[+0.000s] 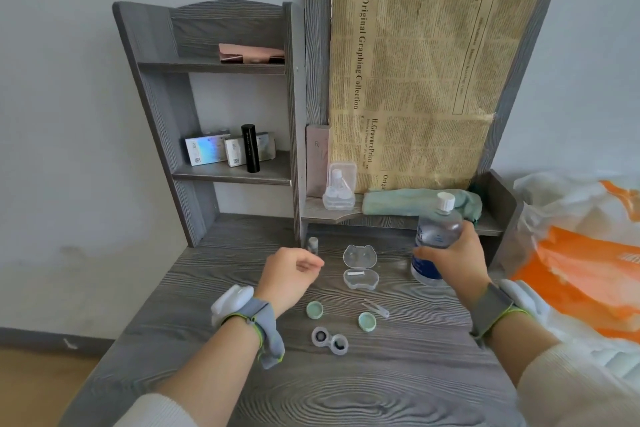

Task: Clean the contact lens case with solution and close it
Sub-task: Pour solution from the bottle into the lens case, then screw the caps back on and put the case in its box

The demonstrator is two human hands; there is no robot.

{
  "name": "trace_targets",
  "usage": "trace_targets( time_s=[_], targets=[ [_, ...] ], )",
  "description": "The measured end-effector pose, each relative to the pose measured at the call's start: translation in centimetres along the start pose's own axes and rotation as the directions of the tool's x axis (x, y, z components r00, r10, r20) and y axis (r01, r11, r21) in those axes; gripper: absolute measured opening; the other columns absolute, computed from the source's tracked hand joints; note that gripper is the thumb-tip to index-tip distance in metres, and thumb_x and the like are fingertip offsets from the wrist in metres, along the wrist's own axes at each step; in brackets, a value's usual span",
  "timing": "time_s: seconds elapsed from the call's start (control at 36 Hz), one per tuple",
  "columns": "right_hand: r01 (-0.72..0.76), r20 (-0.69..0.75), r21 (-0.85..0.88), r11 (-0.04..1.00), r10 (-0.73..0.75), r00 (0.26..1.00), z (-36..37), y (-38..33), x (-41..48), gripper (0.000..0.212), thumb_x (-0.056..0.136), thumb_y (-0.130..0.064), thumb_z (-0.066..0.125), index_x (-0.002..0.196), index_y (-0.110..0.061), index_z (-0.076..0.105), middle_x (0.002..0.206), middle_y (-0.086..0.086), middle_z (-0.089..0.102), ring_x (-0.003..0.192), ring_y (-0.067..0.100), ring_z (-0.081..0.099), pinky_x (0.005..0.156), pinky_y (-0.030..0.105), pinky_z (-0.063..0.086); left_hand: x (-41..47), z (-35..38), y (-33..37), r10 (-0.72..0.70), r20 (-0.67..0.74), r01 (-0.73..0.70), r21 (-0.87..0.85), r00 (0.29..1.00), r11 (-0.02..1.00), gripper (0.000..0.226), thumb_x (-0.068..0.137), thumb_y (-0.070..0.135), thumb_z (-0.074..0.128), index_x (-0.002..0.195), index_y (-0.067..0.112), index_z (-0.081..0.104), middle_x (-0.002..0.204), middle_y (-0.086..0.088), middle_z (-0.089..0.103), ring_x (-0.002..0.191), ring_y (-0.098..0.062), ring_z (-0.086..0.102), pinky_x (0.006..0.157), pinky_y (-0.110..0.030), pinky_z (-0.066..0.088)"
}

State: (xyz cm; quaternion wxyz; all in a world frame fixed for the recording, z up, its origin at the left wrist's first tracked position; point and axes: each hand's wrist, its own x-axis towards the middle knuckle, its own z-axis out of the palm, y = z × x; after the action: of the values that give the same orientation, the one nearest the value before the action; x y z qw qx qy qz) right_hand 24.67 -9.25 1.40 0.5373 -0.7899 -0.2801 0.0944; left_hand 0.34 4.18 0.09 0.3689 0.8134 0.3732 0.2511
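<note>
A clear two-well lens case (329, 340) lies open on the grey desk near its front, each well showing a dark spot. Its two pale green caps (314, 309) (367, 321) rest apart just behind it. My right hand (457, 262) grips a clear solution bottle (437, 236) with a white cap, held tilted above the desk at the right. My left hand (290, 274) hovers left of centre, fingers loosely curled, with nothing in it.
An open clear plastic box (360, 265) lies between my hands, with tweezers (375, 309) in front of it and a small vial (312, 243) behind my left hand. The low shelf holds a clear kit (338, 189) and a green cloth (398, 202). An orange and white bag (585, 253) crowds the desk's right side.
</note>
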Motion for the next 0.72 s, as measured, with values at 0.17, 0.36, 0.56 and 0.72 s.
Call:
trace_targets(
  time_s=[0.17, 0.36, 0.56, 0.72],
  targets=[
    [0.002, -0.006, 0.006, 1.0, -0.002, 1.0, 0.3, 0.6, 0.6, 0.083, 0.055, -0.02, 0.088, 0.124, -0.013, 0.042, 0.122, 0.008, 0.054, 0.111, 0.03, 0.054, 0.095, 0.051, 0.049, 0.2, 0.7, -0.6, 0.028, -0.018, -0.028, -0.003, 0.999, 1.0, 0.017, 0.083, 0.009, 0.066, 0.087, 0.023, 0.076, 0.079, 0.014, 0.07, 0.075, 0.006, 0.061, 0.066, 0.002, 0.041],
    [0.031, -0.001, 0.011, 0.999, -0.031, 1.0, 0.2, 0.8, 0.4, 0.082, 0.056, -0.02, 0.089, 0.123, -0.016, 0.042, 0.121, 0.006, 0.055, 0.11, 0.028, 0.056, 0.095, 0.05, 0.049, -0.1, 0.6, -0.9, 0.036, -0.021, -0.036, 0.001, 0.999, 0.999, 0.019, 0.083, 0.008, 0.066, 0.085, 0.024, 0.076, 0.077, 0.016, 0.069, 0.07, 0.008, 0.059, 0.064, 0.003, 0.039],
    [0.069, 0.013, -0.021, 0.997, -0.069, 0.998, -0.4, 0.6, -0.5, 0.089, 0.057, -0.028, 0.089, 0.131, -0.017, 0.041, 0.127, 0.003, 0.054, 0.116, 0.024, 0.053, 0.098, 0.047, 0.048, -0.9, -0.6, -0.9, 0.044, -0.034, -0.044, 0.013, 0.998, 0.999, 0.017, 0.083, 0.009, 0.066, 0.087, 0.022, 0.076, 0.08, 0.012, 0.07, 0.077, 0.001, 0.063, 0.067, 0.0, 0.042],
    [0.049, 0.008, -0.039, 0.998, -0.049, 0.999, -1.3, 0.9, -2.3, 0.092, 0.057, -0.031, 0.089, 0.134, -0.017, 0.038, 0.129, 0.005, 0.055, 0.114, 0.022, 0.054, 0.094, 0.039, 0.048, -2.5, -1.5, -0.6, 0.047, -0.05, -0.047, 0.008, 0.998, 0.999, 0.015, 0.081, 0.011, 0.067, 0.082, 0.024, 0.076, 0.076, 0.013, 0.07, 0.074, 0.0, 0.063, 0.067, -0.002, 0.044]
  ],
)
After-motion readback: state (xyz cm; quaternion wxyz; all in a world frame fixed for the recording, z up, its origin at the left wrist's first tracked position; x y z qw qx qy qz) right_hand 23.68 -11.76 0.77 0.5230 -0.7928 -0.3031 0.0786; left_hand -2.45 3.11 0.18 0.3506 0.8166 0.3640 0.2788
